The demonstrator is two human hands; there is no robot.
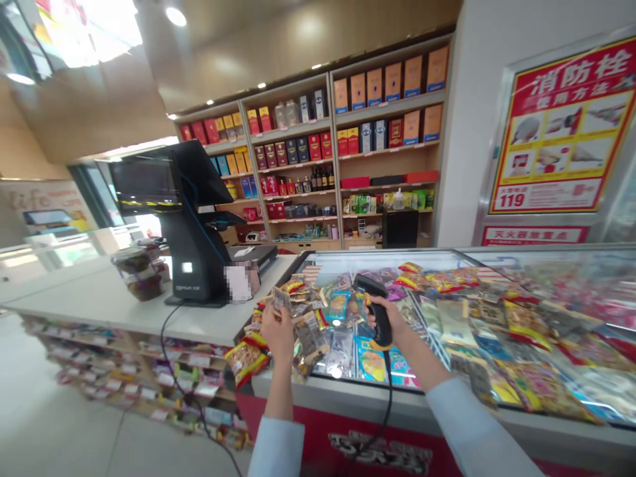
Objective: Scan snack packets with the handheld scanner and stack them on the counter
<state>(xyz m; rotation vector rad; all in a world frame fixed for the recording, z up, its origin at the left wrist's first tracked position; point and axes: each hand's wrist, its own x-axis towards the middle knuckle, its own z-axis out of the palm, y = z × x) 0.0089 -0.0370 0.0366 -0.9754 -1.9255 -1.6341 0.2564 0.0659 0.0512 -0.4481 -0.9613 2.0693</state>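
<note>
My right hand [388,319] is wrapped round the grip of a black barcode scanner [380,324] with a yellow-orange base; its cable hangs down over the front of the freezer. The scanner head points up and left. In my left hand [278,331] a small snack packet [281,300] is pinched upright, printed side partly showing. Beneath both hands lie heaped snack bags on the freezer's glass top, among them a red and yellow bag [247,360] by my left wrist and a dark packet [311,333] between the hands.
A black checkout terminal [193,225] stands on the white counter [94,281] to the left, beside wrapped jars [139,271]. More snack bags [527,321] cover the freezer's right side. Shelves of boxed goods [298,149] line the back wall. A loose cable [171,371] hangs off the counter.
</note>
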